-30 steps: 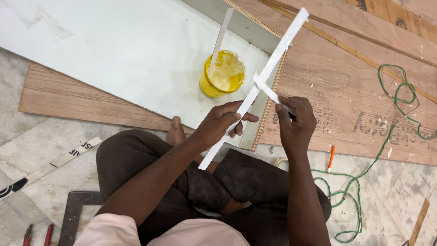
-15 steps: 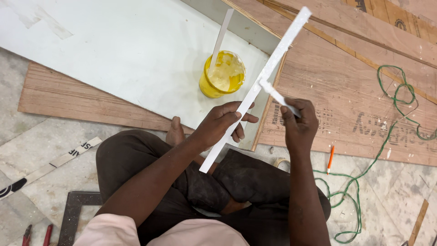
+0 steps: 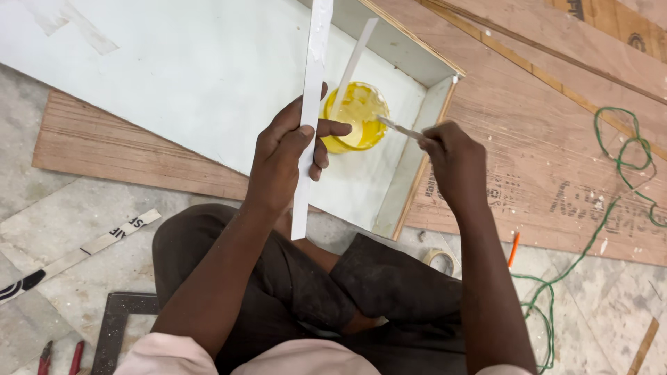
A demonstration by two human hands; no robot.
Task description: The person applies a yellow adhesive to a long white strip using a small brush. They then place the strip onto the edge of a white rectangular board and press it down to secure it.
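My left hand point(image 3: 286, 154) grips a long white strip point(image 3: 310, 104) near its lower half, holding it almost upright in front of me. My right hand point(image 3: 453, 161) holds a thin white stick point(image 3: 397, 127) whose tip points toward a yellow tub of glue point(image 3: 356, 118). The tub stands on a white laminated panel point(image 3: 174, 69), and another white strip point(image 3: 352, 64) leans in it. The two hands are apart, with the tub between them.
Brown plywood sheets point(image 3: 542, 132) lie to the right and under the panel. A green cable point(image 3: 618, 173) curls at the right, an orange pencil point(image 3: 513, 249) and a tape roll point(image 3: 440, 260) lie by my knee. A metal square point(image 3: 114, 326) and red-handled pliers point(image 3: 59, 355) lie bottom left.
My left hand has swung the long strip from a slant to nearly upright. My right hand has moved the stick off the strip and toward the yellow tub.
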